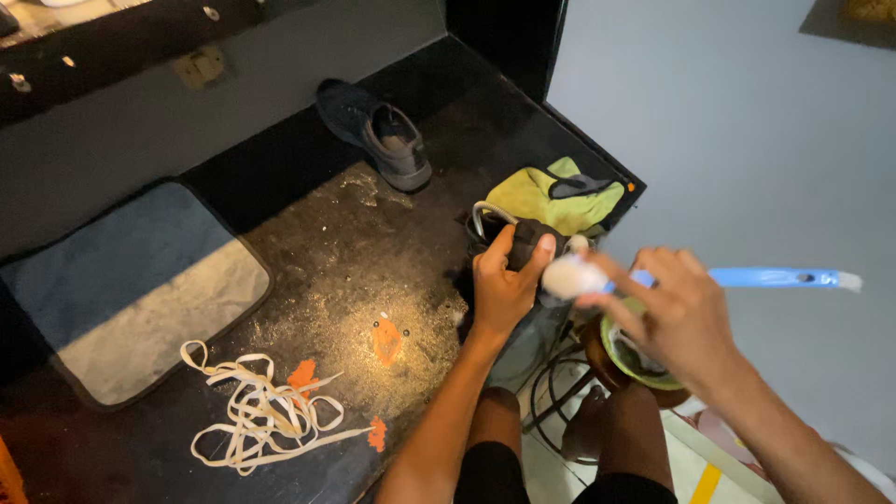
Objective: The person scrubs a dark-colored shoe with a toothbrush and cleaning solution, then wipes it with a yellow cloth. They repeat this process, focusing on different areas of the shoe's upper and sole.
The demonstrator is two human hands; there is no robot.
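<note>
At nine o'clock a blue mat (121, 280) is seen, with loose white laces (261, 411) at seven o'clock and a second dark shoe (378, 131) at twelve. At centre a dark shoe (527, 238) is clamped by the left hand (504, 289). At three o'clock a blue-handled brush (747, 277) is pinched in the right hand (677, 317); scrubbing appears under way, and bristles against the shoe are called for.

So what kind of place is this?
Probably a home entryway or washing corner: a dark shoe lies on the gritty floor, loose white laces nearby, and a blue doormat by the wall.
</note>
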